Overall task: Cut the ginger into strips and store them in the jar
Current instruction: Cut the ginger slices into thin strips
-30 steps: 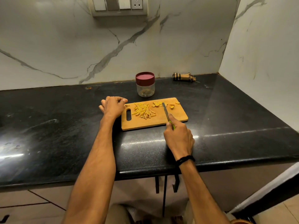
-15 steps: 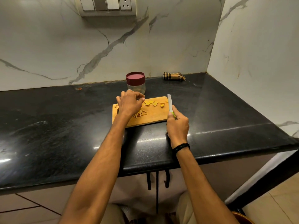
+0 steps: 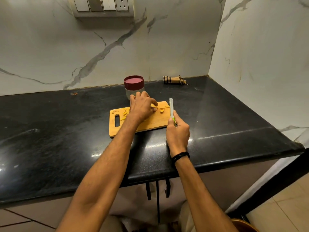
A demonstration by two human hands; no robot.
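Wooden cutting board lies on the black desk, handle slot to the left. Ginger sits on it in two lots: cut ginger strips heaped at the left near the slot, partly hidden by the forearm; uncut ginger slices at the far right corner. Jar stands just beyond the board's far edge with its maroon lid on; contents not legible from here. Left hand is over the far middle of the board, fingers bent down onto the slices; whether they pinch one I cannot tell, since the fingertips cover the contact. Right hand is wrapped round the green handle of the knife, blade pointing away, at the board's right edge and clear of the ginger. Judgement: the step in hand is fetching the next slice for stripping; cutting looks partly done, storing not begun. To do it well: draw one slice, or a low stack, onto the bare middle of the board and lay it on its flat face so it cannot rock. Press down firmly, as the pieces are small and probably slick. Tuck the fingertips back so the knuckles guide the blade, and bring the knife in only once the left hand is settled. Make narrow parallel cuts matched to the heap, then sweep the new strips left to join it. The lid must come off before any transfer.
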